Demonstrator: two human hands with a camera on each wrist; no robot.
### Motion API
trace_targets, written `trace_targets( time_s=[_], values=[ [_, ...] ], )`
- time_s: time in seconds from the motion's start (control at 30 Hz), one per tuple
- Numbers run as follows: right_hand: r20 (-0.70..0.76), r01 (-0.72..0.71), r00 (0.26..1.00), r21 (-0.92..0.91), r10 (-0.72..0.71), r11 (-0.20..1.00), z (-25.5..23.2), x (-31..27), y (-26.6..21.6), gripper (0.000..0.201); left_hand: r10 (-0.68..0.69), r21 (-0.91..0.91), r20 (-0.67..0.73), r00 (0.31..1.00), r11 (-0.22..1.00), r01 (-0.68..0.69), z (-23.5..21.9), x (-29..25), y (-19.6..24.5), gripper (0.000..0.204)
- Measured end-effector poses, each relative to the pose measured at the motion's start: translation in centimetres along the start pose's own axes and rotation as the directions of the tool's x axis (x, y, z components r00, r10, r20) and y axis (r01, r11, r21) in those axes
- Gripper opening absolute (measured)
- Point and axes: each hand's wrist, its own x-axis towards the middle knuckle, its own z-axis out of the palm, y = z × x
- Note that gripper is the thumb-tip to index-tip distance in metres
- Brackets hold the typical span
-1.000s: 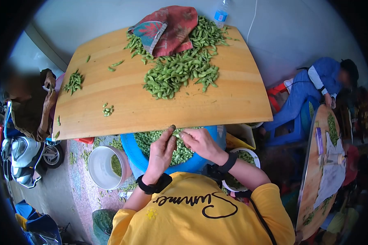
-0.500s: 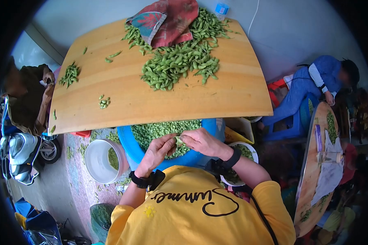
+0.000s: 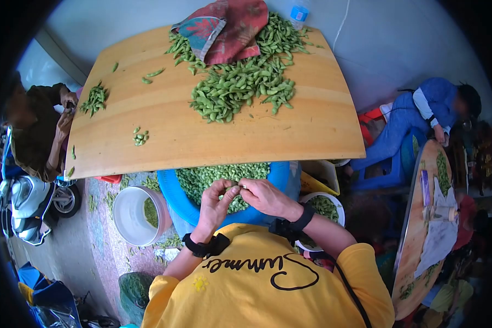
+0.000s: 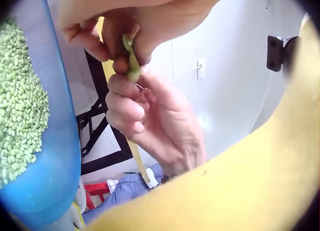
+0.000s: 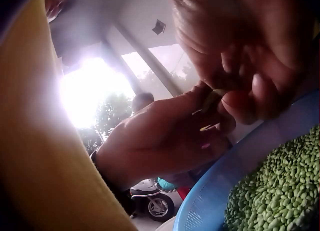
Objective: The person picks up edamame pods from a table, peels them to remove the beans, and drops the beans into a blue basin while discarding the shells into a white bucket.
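A green pod (image 4: 133,66) is pinched between both hands in the left wrist view. The left hand (image 3: 216,203) grips one part of it with thumb and fingers, and the right hand (image 3: 266,195) pinches the other end, fingertips close together. Both hands are over the near part of a blue basin (image 3: 169,191) that holds many shelled green beans (image 3: 202,176). In the right wrist view the left hand (image 5: 160,136) meets the right hand (image 5: 245,51) beside the bean-filled basin (image 5: 200,201); the pod is mostly hidden there by fingers.
A wooden table (image 3: 175,131) beyond the basin bears piled pods (image 3: 229,90), a red cloth (image 3: 238,27) and a few loose beans (image 3: 140,136). A white bucket (image 3: 131,218) stands left, another container (image 3: 333,205) right. People sit at both sides; a scooter (image 3: 27,202) is at left.
Since half a second ago, the left hand has turned more upright, and its thumb and fingers have come closer to the right fingertips. The head view earlier shifted, lifting the table in the picture.
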Motion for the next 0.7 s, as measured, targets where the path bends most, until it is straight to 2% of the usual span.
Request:
trace_targets(
  time_s=[0.07, 0.1, 0.13, 0.17, 0.2, 0.3, 0.33, 0.37, 0.4, 0.43, 0.53, 0.6, 0.63, 0.7],
  values=[
    [-0.070, -0.138, 0.987, 0.096, 0.145, 0.986, 0.1, 0.3, -0.6, 0.016, 0.027, 0.030, -0.058, 0.998, 0.999, -0.025, 0.1, -0.2, -0.7, 0.013],
    [-0.070, -0.136, 0.987, 0.095, 0.143, 0.986, 0.0, 0.4, -0.6, 0.016, 0.054, 0.057, -0.111, 0.992, 0.997, -0.047, 0.2, -0.1, -0.5, 0.013],
    [-0.109, -0.102, 0.990, -0.059, 0.095, 0.993, 0.0, 0.5, -0.6, 0.017, -0.019, -0.043, -0.111, 0.994, 0.999, 0.014, 0.2, -0.3, -0.2, 0.012],
    [-0.140, -0.071, 0.989, -0.212, 0.041, 0.975, 0.0, 0.6, -0.6, 0.019, -0.019, -0.042, -0.111, 0.994, 0.999, 0.014, 0.1, -0.3, 0.2, 0.012],
    [-0.140, -0.068, 0.989, -0.212, 0.039, 0.975, 0.0, 0.7, -0.7, 0.019, -0.013, -0.052, -0.092, 0.996, 0.999, 0.008, 0.2, -0.2, 0.8, 0.011],
    [-0.106, 0.059, 0.988, -0.390, -0.108, 0.919, 0.3, 0.8, -0.9, 0.026, -0.003, -0.135, -0.086, 0.996, 0.991, -0.009, 0.0, 0.0, 2.2, 0.010],
    [-0.107, 0.060, 0.988, -0.391, -0.110, 0.918, 0.3, 0.8, -1.1, 0.026, -0.075, -0.174, -0.060, 0.995, 0.983, 0.064, -0.1, -0.1, 3.2, 0.011],
    [-0.053, 0.038, 0.997, -0.373, -0.062, 0.927, 0.2, 0.8, -1.3, 0.026, -0.146, -0.210, -0.032, 0.989, 0.968, 0.136, -0.3, -0.1, 3.6, 0.012],
    [0.001, 0.013, 1.000, -0.355, -0.014, 0.935, 0.3, 0.8, -1.5, 0.026, -0.114, -0.200, -0.010, 0.993, 0.974, 0.110, -0.4, -0.2, 3.1, 0.013],
    [0.000, 0.014, 1.000, -0.355, -0.016, 0.935, 0.4, 0.8, -1.3, 0.026, -0.113, -0.198, -0.010, 0.994, 0.974, 0.109, -0.5, -0.2, 2.7, 0.013],
    [-0.023, 0.049, 0.998, -0.276, -0.058, 0.960, 0.7, 1.1, -0.9, 0.025, -0.164, -0.378, 0.066, 0.984, 0.909, 0.177, -1.0, -0.1, 1.9, 0.017],
    [-0.027, 0.108, 0.993, -0.100, -0.111, 0.989, 0.6, 1.3, -1.1, 0.023, -0.193, -0.418, 0.084, 0.978, 0.884, 0.210, -1.3, -0.4, 1.8, 0.016],
    [-0.027, 0.109, 0.993, -0.101, -0.112, 0.989, 0.5, 1.3, -0.7, 0.023, -0.224, -0.456, 0.100, 0.970, 0.856, 0.244, -1.4, -0.5, 1.9, 0.016],
    [0.054, 0.108, 0.993, -0.016, -0.107, 0.994, 0.2, 1.4, 0.1, 0.019, -0.190, -0.466, 0.086, 0.978, 0.860, 0.208, -1.9, -0.6, 1.8, 0.015]
  ],
)
